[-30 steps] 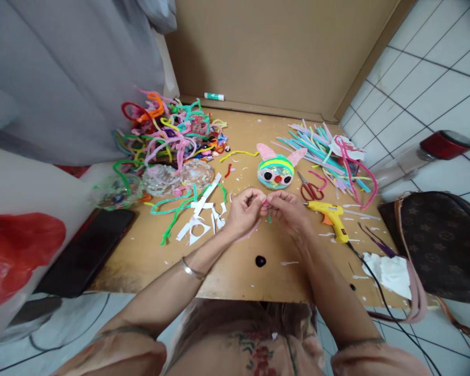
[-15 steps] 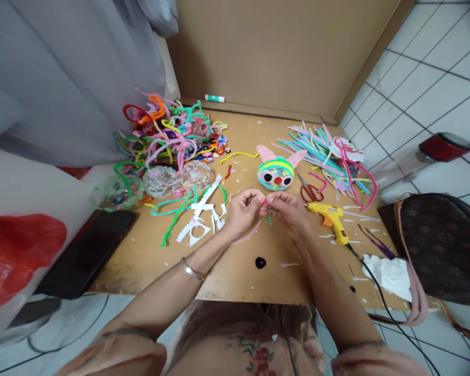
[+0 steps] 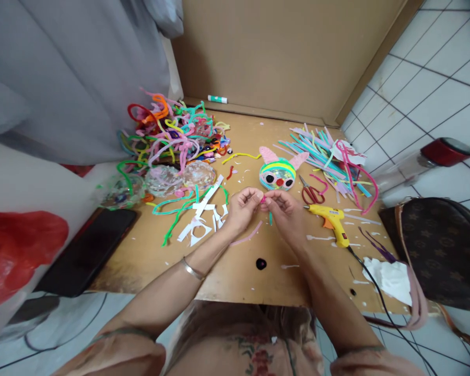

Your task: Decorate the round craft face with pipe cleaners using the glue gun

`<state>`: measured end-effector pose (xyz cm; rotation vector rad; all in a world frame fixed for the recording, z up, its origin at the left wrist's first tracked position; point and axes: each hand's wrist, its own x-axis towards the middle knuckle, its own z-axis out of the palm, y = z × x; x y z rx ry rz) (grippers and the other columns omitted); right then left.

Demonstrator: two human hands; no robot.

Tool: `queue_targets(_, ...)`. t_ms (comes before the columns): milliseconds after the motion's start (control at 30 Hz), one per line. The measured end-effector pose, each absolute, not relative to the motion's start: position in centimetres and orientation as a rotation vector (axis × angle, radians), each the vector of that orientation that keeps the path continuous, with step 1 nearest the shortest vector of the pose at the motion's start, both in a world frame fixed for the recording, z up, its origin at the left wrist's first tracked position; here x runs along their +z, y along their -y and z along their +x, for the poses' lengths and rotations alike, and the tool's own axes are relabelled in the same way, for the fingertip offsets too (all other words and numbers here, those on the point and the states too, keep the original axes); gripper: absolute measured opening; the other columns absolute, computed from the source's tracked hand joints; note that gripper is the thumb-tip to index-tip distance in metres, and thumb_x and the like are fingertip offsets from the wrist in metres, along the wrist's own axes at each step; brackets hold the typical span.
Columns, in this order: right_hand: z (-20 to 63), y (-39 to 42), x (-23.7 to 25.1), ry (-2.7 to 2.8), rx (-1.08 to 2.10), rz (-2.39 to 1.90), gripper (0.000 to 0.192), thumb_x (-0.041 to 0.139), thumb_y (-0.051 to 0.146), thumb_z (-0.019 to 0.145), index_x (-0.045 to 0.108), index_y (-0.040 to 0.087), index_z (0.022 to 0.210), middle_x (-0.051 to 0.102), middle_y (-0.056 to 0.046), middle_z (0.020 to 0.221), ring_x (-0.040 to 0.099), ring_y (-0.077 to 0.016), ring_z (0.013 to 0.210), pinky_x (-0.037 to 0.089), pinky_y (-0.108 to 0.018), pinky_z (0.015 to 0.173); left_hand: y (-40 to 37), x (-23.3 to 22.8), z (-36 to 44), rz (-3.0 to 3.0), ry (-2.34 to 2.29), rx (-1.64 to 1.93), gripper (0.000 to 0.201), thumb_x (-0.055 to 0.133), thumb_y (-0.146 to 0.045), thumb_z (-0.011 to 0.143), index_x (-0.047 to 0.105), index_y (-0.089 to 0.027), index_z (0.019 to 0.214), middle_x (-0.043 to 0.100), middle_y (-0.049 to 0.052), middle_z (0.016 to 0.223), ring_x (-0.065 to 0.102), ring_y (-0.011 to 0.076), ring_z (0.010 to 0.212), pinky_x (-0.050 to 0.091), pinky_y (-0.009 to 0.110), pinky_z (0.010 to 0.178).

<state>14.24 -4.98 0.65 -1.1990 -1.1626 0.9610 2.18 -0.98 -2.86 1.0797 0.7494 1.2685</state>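
Between my fingertips is a small piece of magenta pipe cleaner [image 3: 263, 199], mostly hidden. My left hand [image 3: 243, 209] pinches it from one side, and my right hand [image 3: 285, 210] pinches it from the other. Just beyond my hands stands a round animal head [image 3: 277, 175] with pink ears, green and yellow bands, black eyes and a red nose. A black fuzzy disc [image 3: 261, 264] lies nearer to me on the table. Beside my right hand are red-handled scissors [image 3: 312, 194] and a yellow hot glue gun [image 3: 332, 218].
A heap of pipe cleaners [image 3: 172, 130] fills the back left, with white paper scraps [image 3: 203, 211] before it. More pipe cleaners [image 3: 317, 151] lie back right. A phone [image 3: 90, 250], a brown bag [image 3: 438, 250] and the glue gun's cord [image 3: 370, 277] flank the table.
The magenta piece shows slightly more between my fingertips, as my fingers shift on it. The whole view has moved a little; the things on the table stay put.
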Motion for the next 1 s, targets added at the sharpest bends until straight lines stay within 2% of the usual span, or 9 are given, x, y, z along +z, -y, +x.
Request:
queue_targets(133,14.2,4.8,0.1,1.193,0.894,-1.235,0.02,0.073,0.042,0.078,0.068,0.023,0.079,0.07,0.0,0.07,0.066,-0.015,0.064,0.056,-0.03,0.067,1.1,-2.6,2.1,1.092,-0.734,1.256,0.05,0.078,-0.065,0.071,0.062,-0.018,0.068,0.057,-0.003,0.059,0.044,0.0083,0.053,0.037,0.024,0.054)
queue_targets(467,13.8,4.9,0.4,1.128,0.932,-1.237,0.022,0.078,0.041,0.071,0.067,0.023,0.073,0.071,0.0,0.067,0.066,-0.015,0.062,0.056,-0.029,0.064,1.1,-2.5,2.2,1.085,-0.777,1.257,0.051,0.08,-0.065,0.068,0.061,-0.018,0.067,0.056,-0.002,0.056,0.041,0.0078,0.049,0.032,0.024,0.05)
queue_targets(733,14.5,4.6,0.2,1.008,1.048,-1.258,0.028,0.086,0.038,0.06,0.067,0.021,0.068,0.07,0.0,0.061,0.065,-0.0133,0.056,0.056,-0.027,0.059,1.4,-2.0,2.0,1.148,-0.765,1.224,0.048,0.08,-0.064,0.069,0.063,-0.019,0.067,0.059,-0.001,0.057,0.048,0.0104,0.052,0.042,0.027,0.056)
queue_targets(1000,14.8,4.2,0.0,0.971,1.081,-1.28,0.025,0.085,0.037,0.059,0.066,0.021,0.064,0.069,0.001,0.056,0.066,-0.0132,0.051,0.056,-0.026,0.056,1.2,-2.5,2.1,1.164,-0.797,1.223,0.045,0.078,-0.062,0.073,0.064,-0.02,0.065,0.053,-0.002,0.054,0.039,0.0092,0.05,0.033,0.027,0.051)
